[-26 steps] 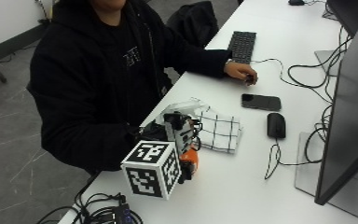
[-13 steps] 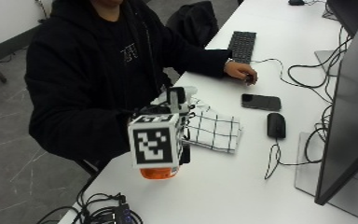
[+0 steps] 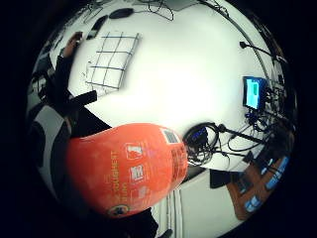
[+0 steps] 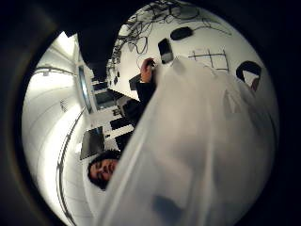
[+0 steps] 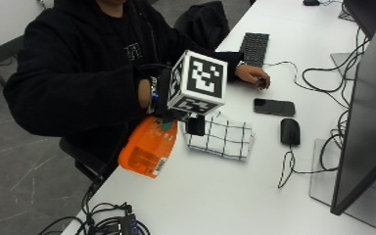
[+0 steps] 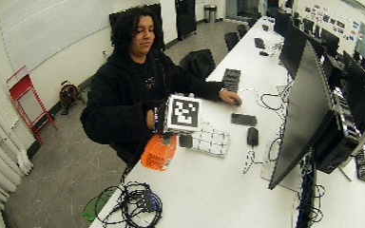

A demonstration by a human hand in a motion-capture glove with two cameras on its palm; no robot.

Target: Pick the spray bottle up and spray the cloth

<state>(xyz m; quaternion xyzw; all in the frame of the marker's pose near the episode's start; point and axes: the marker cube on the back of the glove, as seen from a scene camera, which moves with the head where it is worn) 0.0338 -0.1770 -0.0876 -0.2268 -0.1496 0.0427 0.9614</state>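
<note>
In the outside view my gloved right hand (image 5: 164, 98) grips the top of an orange spray bottle (image 5: 150, 152) and holds it in the air. The bottle hangs tilted over the table's near edge, just left of the cloth. The cloth (image 5: 227, 139) is white with a dark grid and lies flat on the white table (image 5: 240, 196). In the little finger side palm view the orange bottle (image 3: 129, 168) looms close, and the cloth (image 3: 111, 59) lies farther off on the table. A whitish part close to the palm fills the thumb side view, with the cloth (image 4: 214, 59) beyond it.
The bare left hand (image 5: 253, 76) rests on the table beside a black keyboard (image 5: 254, 48). A phone (image 5: 274, 106) and a black mouse (image 5: 290, 131) lie right of the cloth. A monitor (image 5: 370, 112) stands at the right, and cables (image 5: 109, 223) pile at the near edge.
The gloved hand has risen from the tabletop with the orange bottle in it. The bottle now hangs in the air beside the cloth. The cloth and the bare hand have not moved.
</note>
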